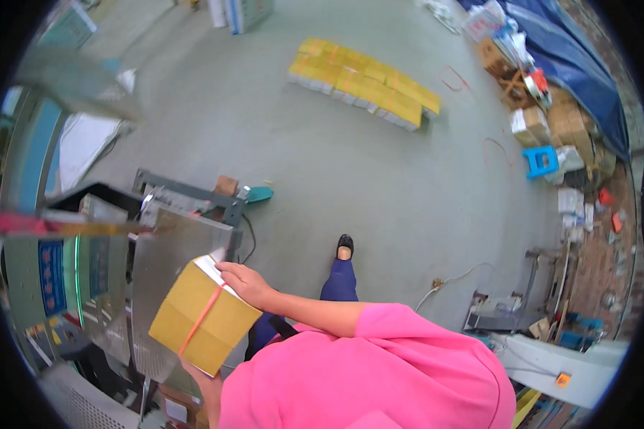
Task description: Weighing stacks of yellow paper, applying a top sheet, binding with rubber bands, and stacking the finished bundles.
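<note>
A thick bundle with a yellow cover [186, 314], white edges and a pinkish-red strap round it is held in front of me at the left, tilted. My right hand [245, 283] grips its upper right edge, fingers over the white side. At the lower corner my left hand [202, 380] supports it; most of those fingers are hidden under the bundle. Just beyond lies a bare metal machine table [182, 239], whose top the bundle partly covers. Whether the bundle touches that top I cannot tell.
Rows of similar yellow bundles [365, 82] lie on the grey floor ahead. Cartons [529, 127], a blue stool [541, 162] and a blue tarp [572, 64] line the right side. A cable [451, 279] crosses the floor. A green pedal [259, 194] sits by the machine.
</note>
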Demonstrator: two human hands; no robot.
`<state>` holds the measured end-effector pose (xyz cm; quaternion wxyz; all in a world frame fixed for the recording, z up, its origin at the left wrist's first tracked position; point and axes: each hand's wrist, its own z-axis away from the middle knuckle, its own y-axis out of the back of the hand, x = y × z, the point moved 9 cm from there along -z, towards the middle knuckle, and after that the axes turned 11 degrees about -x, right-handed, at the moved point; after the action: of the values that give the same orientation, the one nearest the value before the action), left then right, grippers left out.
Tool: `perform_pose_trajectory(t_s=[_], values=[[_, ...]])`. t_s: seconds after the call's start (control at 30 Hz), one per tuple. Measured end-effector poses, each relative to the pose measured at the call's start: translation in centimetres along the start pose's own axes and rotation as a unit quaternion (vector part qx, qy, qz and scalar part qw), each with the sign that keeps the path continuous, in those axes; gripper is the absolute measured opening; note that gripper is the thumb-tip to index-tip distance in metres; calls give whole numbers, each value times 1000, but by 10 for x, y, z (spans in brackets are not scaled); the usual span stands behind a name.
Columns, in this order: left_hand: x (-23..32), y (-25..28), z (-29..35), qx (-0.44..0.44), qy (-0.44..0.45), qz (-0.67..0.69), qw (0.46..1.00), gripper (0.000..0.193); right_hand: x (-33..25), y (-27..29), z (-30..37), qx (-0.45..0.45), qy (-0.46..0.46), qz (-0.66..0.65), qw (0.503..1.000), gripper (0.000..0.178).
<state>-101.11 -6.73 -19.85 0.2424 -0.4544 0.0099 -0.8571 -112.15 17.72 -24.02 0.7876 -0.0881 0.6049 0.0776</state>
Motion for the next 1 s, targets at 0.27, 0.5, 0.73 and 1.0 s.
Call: perform_pose_trajectory(t_s=[0.27,0.5,0.73,1.0], values=[[-135,-254,-6,-200,48,-240,949,48,81,299,174,141,-83,-279,946,38],[-223,-566,62,-359,156,-190,901,53,62,519,292,274,-26,-393,877,39],[-308,-757,19,-381,205,-196,880,69,76,714,281,358,-50,-360,860,37],[-418,-973,-38,-372,334,-88,861,71,97,953,241,384,-92,-257,882,36]])
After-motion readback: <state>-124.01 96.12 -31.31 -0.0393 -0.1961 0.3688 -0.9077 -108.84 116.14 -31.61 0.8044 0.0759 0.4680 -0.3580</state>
